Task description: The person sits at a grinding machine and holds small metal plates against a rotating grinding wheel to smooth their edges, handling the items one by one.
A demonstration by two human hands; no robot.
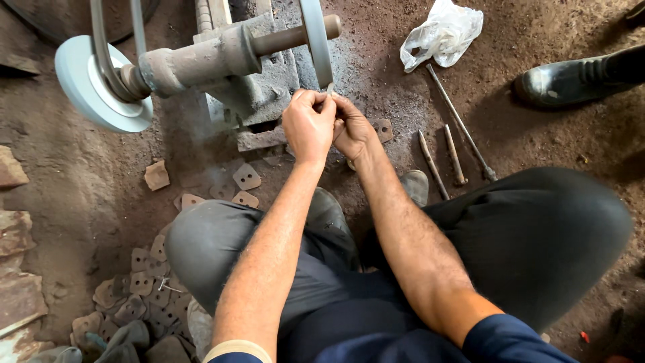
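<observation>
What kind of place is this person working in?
Probably a small metal grinding workshop: both hands press a small piece to a spinning grinding wheel, cut metal plates lie heaped on the dirt floor.

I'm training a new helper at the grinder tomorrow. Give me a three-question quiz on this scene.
1. True or false: both hands hold a small metal piece against the narrow grinding wheel.
2. Which lies nearer the plastic bag: A) the metal rods, B) the pile of flat plates?
3. What colour is the wide wheel at the shaft's other end?

Key: 1 true; 2 A; 3 white. The left hand and right hand meet at the piece.
</observation>
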